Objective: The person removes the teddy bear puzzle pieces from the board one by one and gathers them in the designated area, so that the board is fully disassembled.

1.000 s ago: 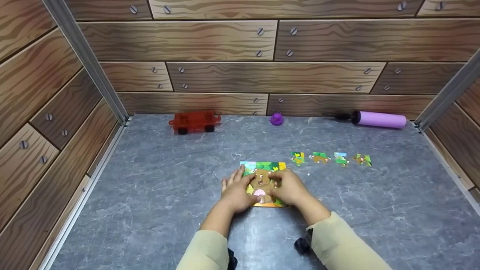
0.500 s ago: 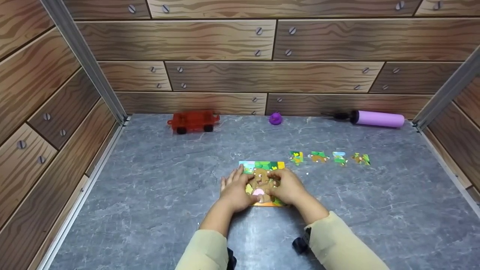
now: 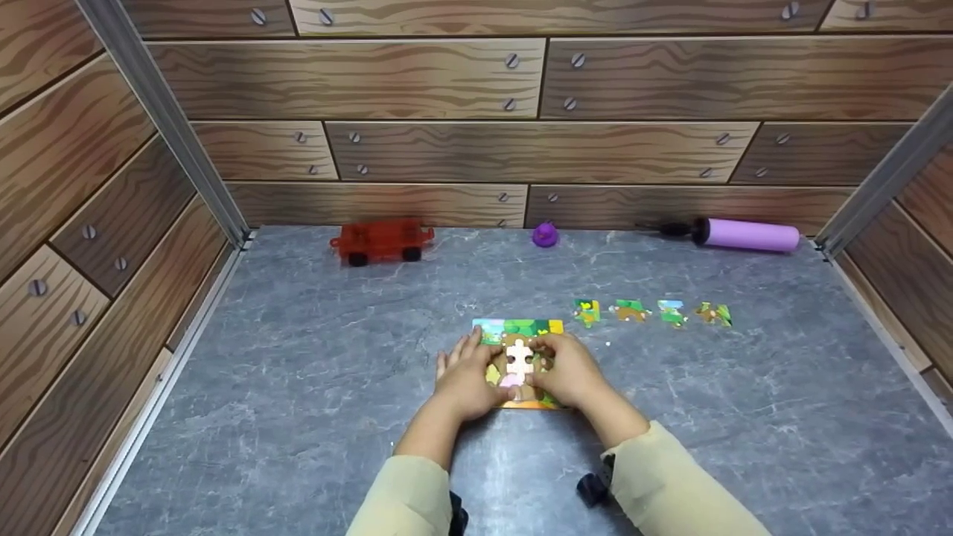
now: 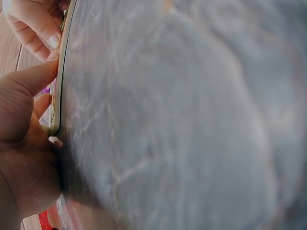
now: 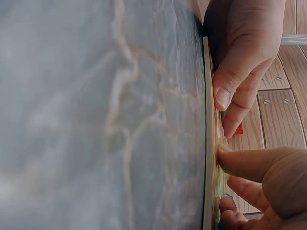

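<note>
A colourful picture puzzle board (image 3: pixel 521 329) lies flat on the grey marbled table (image 3: pixel 313 357). A pale, piece-shaped patch (image 3: pixel 519 357) shows in its middle. My left hand (image 3: pixel 463 378) rests on the board's left side with its fingers spread. The curled fingers and thumb of my right hand (image 3: pixel 572 371) meet at the patch's right edge, pinching a puzzle piece there. Both wrist views see the thin board edge-on (image 4: pixel 60 86) (image 5: pixel 208 120), with my left hand (image 4: pixel 24 143) and my right hand (image 5: pixel 254 167) against it. Several loose pieces (image 3: pixel 630 310) lie in a row to the right.
Along the back wall stand a red toy car (image 3: pixel 382 240), a small purple duck (image 3: pixel 545 235) and a lilac hand pump (image 3: pixel 744 234). Wood-patterned walls (image 3: pixel 112 223) close the table in on three sides.
The bear's face in the middle of the puzzle has given way to a pale piece-shaped patch. Both hands have stayed on the board.
</note>
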`<state>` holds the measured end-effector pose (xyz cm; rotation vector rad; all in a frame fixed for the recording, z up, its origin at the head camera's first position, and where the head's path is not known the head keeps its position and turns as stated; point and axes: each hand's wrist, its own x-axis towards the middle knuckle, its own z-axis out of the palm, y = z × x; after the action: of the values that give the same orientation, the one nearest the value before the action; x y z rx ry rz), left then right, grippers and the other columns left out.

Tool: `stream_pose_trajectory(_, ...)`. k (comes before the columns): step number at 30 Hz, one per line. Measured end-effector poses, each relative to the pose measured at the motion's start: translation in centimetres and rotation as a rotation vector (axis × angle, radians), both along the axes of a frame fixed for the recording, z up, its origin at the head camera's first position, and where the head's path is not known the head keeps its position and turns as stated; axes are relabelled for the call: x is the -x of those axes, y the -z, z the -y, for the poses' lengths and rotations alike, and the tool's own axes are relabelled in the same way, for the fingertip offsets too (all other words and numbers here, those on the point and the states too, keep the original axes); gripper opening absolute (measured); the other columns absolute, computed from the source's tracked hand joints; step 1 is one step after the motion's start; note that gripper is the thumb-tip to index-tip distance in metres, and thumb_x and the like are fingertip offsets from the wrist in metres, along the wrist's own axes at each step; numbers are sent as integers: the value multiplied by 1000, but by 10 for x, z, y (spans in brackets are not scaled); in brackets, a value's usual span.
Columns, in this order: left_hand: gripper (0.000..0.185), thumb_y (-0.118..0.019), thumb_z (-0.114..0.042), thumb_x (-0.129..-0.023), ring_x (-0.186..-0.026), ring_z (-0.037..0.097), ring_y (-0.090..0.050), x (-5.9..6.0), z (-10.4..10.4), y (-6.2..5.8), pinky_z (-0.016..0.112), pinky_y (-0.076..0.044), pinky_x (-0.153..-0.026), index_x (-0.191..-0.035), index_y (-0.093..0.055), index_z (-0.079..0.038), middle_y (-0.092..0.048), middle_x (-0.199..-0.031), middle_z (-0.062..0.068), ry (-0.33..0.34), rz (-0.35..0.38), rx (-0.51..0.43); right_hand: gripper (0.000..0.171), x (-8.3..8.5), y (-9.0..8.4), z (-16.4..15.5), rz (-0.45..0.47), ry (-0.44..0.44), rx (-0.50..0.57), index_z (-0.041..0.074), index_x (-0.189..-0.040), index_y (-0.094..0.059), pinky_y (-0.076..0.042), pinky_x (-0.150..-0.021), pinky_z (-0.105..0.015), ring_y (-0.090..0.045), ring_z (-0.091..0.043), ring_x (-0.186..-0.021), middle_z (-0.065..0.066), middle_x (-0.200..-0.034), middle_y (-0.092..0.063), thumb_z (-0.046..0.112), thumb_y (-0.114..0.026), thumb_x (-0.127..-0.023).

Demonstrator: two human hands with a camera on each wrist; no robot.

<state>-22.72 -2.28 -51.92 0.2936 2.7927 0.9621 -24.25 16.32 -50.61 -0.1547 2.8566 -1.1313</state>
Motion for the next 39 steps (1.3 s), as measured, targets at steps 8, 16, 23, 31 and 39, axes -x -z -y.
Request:
stream_pose_trajectory(8, 70, -75, -45, -76, -145, 32, -12, 0, 1, 1, 59, 3, -113, -136, -51, -20, -15, -159, 8, 1, -15, -1, 47, -3, 4, 4, -71, 3, 74, 11, -109, -66, -48, -67, -33, -56, -17, -74, -3, -83, -61, -1, -78, -65)
stream_pose_trajectory(16, 72, -75, -46, -74, -145, 31, -10, 0, 0, -1, 58, 4, -113, -138, -49, -22, -13, -160, 6, -3, -3, 7, 47, -4, 3, 6, -59, -4, 111, 13, -110, -63, -50, -54, -28, -54, -13, -66, -1, -77, -59, -10, -71, -69)
stream_pose_trajectory(23, 71, -75, -46, -75, -145, 29, -11, 1, -2, 0, 57, 5, -114, -138, -50, -23, -13, -160, 5, -7, -4, 6, 44, -3, 2, -2, -109, -4, 137, 11, -111, -64, -50, -65, -30, -56, -13, -70, -1, -79, -61, -7, -72, -72)
stream_pose_trajectory(31, 70, -75, -45, -76, -146, 30, -9, 1, -2, 0, 57, 5, -114, -138, -50, -23, -13, -160, 6, -5, 2, 0, 43, 0, 0, -25, -102, 28, 145, 8, -115, -64, -47, -75, -34, -55, -21, -82, -6, -91, -61, 2, -77, -74)
stream_pose_trajectory(39, 72, -75, -45, -76, -146, 30, -9, 0, 0, 1, 58, 5, -113, -139, -49, -23, -13, -160, 6, -1, -2, 0, 43, 1, -4, -53, -80, 46, 117, 8, -118, -63, -47, -80, -39, -55, -25, -89, -10, -97, -59, 2, -74, -77)
